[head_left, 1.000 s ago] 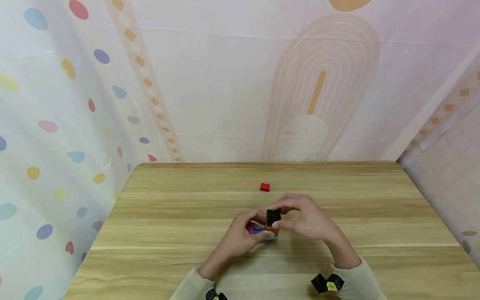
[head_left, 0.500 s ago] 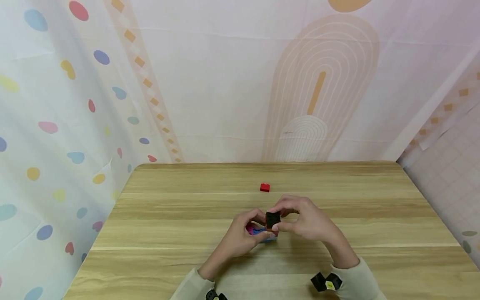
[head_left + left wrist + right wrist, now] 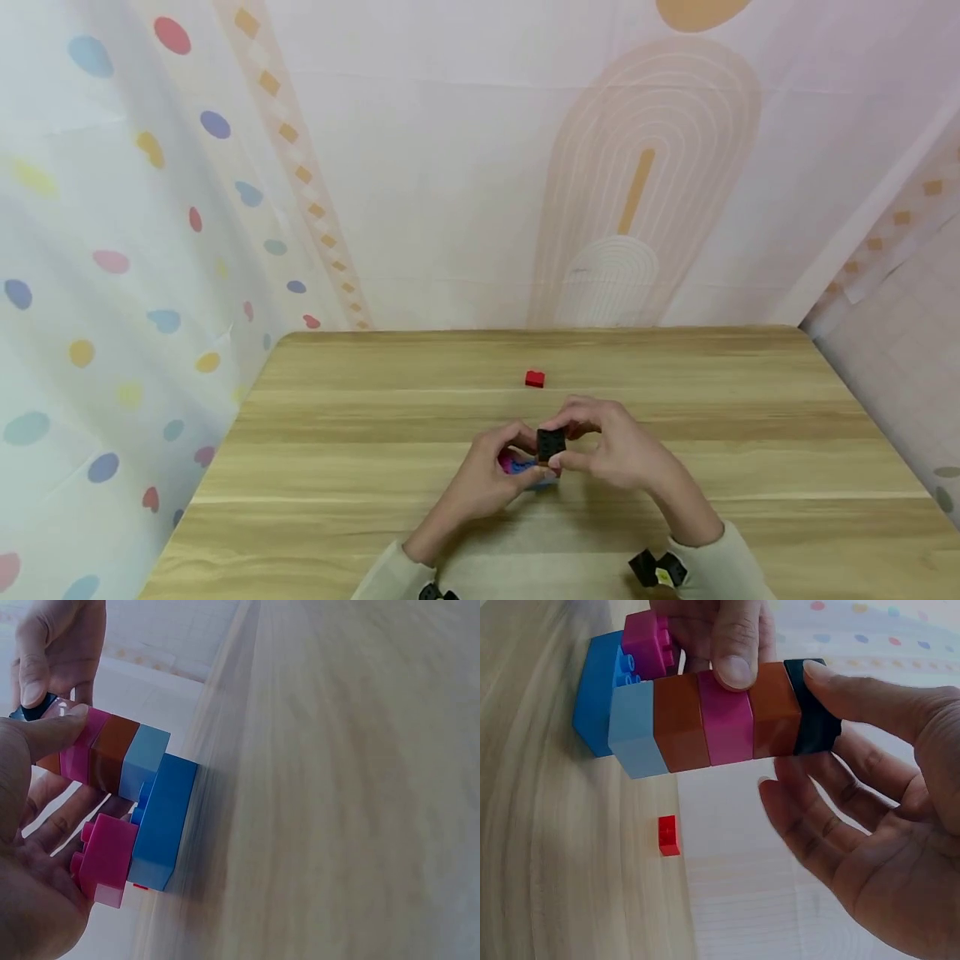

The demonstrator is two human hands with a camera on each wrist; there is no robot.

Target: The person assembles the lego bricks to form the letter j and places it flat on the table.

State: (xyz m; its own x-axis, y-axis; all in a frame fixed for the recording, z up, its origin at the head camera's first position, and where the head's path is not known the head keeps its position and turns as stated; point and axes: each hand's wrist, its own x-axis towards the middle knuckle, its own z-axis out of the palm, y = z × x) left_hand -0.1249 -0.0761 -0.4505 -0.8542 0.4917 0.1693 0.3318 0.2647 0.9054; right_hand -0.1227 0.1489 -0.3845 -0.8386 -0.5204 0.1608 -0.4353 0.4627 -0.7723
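Observation:
A tower of toy building bricks stands on one end of a long blue brick [image 3: 165, 825]. In the right wrist view it runs from a light blue brick [image 3: 636, 731] through a brown brick [image 3: 681, 724], a pink brick [image 3: 727, 735] and another brown brick [image 3: 775, 716] to a black brick [image 3: 814, 712] on top. My left hand [image 3: 483, 479] grips the tower, thumb across the pink brick. Thumb and fingers of my right hand [image 3: 618, 446] pinch the black brick, which looks flush with the brown one. A separate pink brick [image 3: 109, 859] sits on the blue brick's other end.
A small red brick [image 3: 535, 379] lies on the wooden table [image 3: 360, 400], farther back than the hands. Behind the table's far edge hangs a patterned curtain [image 3: 450, 183]. Each wrist carries a small black camera mount.
The black brick has come down slightly and levelled on the brown brick, held by my right hand. My left hand keeps its grip on the tower. The head view has shifted a little.

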